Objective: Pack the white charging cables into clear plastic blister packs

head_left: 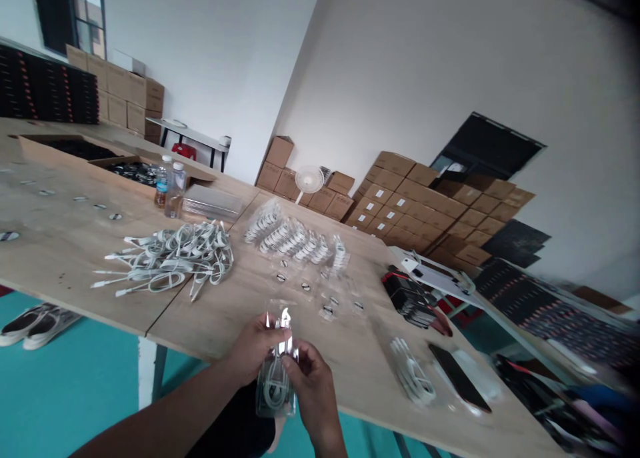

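Note:
Just past the table's front edge, a clear plastic package [260, 405] holds a coiled white cable [275, 386]. My left hand [250, 350] pinches its upper left side. On the right side of the same package, my right hand [314, 381] is closed with the thumb across the front. A big heap of white cables [175, 255] lies to the left on the wooden table. Farther back sit rows of packaged cables [295, 235], with several clear empty packages [306, 287] bearing black-and-white labels nearer to me.
Two bottles [175, 190] stand beside a stack of flat clear plastic [210, 201] and open cardboard trays [135, 171]. To the right lie a bundle of cables [413, 371], a phone [459, 378] and a pile of dark packs [407, 295]. Cartons [400, 198] line the wall.

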Demonstrator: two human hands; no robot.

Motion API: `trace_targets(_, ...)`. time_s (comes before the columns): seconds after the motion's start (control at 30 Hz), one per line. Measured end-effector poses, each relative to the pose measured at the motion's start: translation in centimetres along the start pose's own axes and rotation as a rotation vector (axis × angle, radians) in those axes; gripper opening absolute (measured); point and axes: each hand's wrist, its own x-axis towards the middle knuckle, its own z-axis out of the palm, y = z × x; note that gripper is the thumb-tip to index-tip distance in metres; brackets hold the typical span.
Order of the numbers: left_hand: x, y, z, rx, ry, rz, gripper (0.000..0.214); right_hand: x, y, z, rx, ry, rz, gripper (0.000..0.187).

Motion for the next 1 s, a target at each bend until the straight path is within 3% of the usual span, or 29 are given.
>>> trace_targets(0.23,0.3,0.0,-0.2,0.006,0.053,-0.079,0.033,0.8,-0.9,0.0,-0.185,-0.085,-0.021,0.019)
trace_targets(0.33,0.4,0.0,-0.2,0.025,0.024,-0.048,0.031,1.1,-1.1,-0.1,-0.247,-0.147,-0.017,0.019)
trace_targets(0.5,0.2,-0.4,0.3,0.119,0.033,0.072,0.026,1.1,-0.9,0.4,-0.402,-0.062,-0.021,0.011)
trace_targets(0.7,0.4,-0.5,0.3,0.158,0.078,0.060,0.024,1.0,-0.9,1.2,-0.530,0.050,-0.118,0.011)
trace_targets(0.83,1.0,0.0,-0.1,0.078,0.081,-0.005,0.027,1.6,-0.9,1.3,-0.361,0.041,-0.074,0.012)
trace_targets(1.0,1.3,2.2,-0.3,-0.011,-0.002,-0.119,0.025,1.3,-0.5,1.0,-0.086,-0.089,-0.023,0.021)
